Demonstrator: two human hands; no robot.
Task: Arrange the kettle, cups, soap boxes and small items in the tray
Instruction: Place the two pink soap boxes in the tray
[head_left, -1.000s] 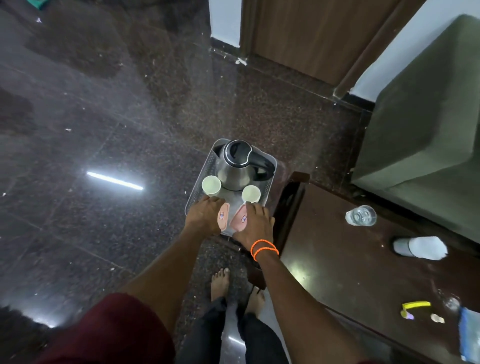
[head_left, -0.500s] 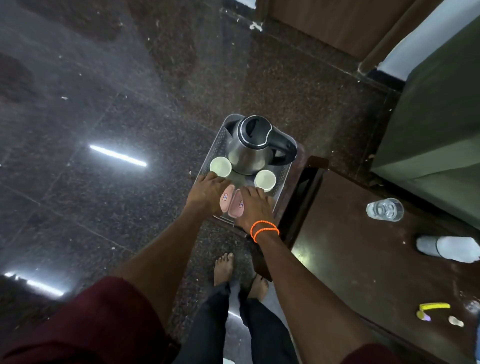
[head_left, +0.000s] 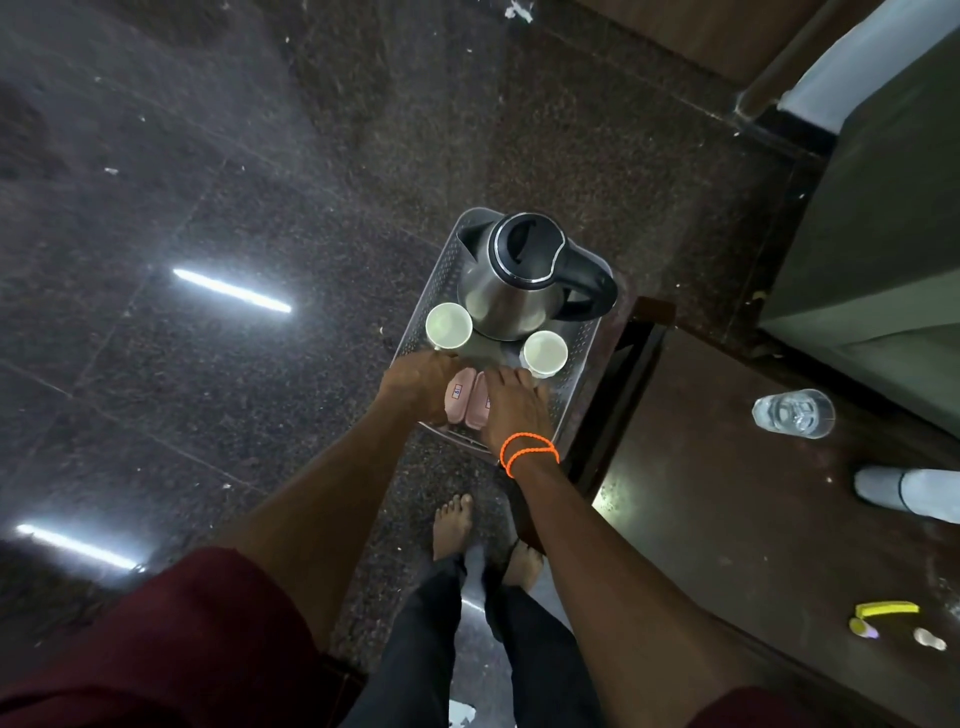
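A perforated metal tray (head_left: 441, 267) holds a steel kettle (head_left: 511, 291) with a black lid and handle at its far end. Two pale empty cups stand in front of the kettle, the left cup (head_left: 448, 325) and the right cup (head_left: 544, 352). Two pink soap boxes lie side by side at the tray's near end. My left hand (head_left: 418, 382) grips the left soap box (head_left: 459, 397) from its left side. My right hand (head_left: 511, 405), with orange bands at the wrist, covers most of the right soap box (head_left: 477, 410).
To the right stands a dark wooden table (head_left: 727, 519). On it are a glass of water (head_left: 793, 413), a white bottle (head_left: 904, 491) lying down, a yellow item (head_left: 885, 609) and a small pale item (head_left: 930, 638). A green armchair (head_left: 883, 208) stands behind. My bare feet (head_left: 454, 525) are on the dark floor.
Both hands have pushed the two soap boxes from an angled, spread position to side by side and touching. The view has tilted down and come closer to the tray.
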